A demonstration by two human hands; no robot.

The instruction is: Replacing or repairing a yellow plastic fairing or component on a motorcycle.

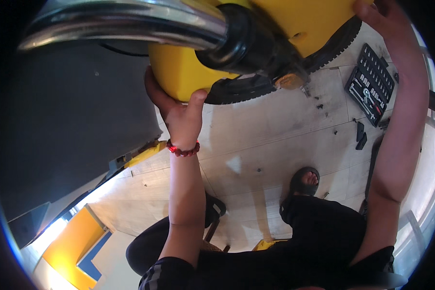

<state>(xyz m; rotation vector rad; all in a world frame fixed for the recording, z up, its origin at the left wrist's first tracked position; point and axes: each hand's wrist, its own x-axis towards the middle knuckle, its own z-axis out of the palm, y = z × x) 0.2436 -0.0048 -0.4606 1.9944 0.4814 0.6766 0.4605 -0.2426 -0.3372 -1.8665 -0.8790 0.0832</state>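
Observation:
A yellow plastic cover point(314, 24) fills the top of the view, with a black treaded tire point(234, 94) showing along its lower edge. My left hand point(181, 118), with a red bead bracelet at the wrist, grips the cover's left end, thumb on the face. At the upper right, my right hand point(382, 19) holds the cover's other end. A curved chrome tube point(130, 24) crosses above it to a black fitting point(239, 41); below that is a small brownish metal piece point(290, 81).
An open socket set point(369, 84) lies on the plank floor point(246, 135) at right, with loose small parts point(360, 134) nearby. A dark grey panel point(67, 121) borders the left; a yellow board point(70, 241) is at lower left. My sandalled foot point(304, 179) is below.

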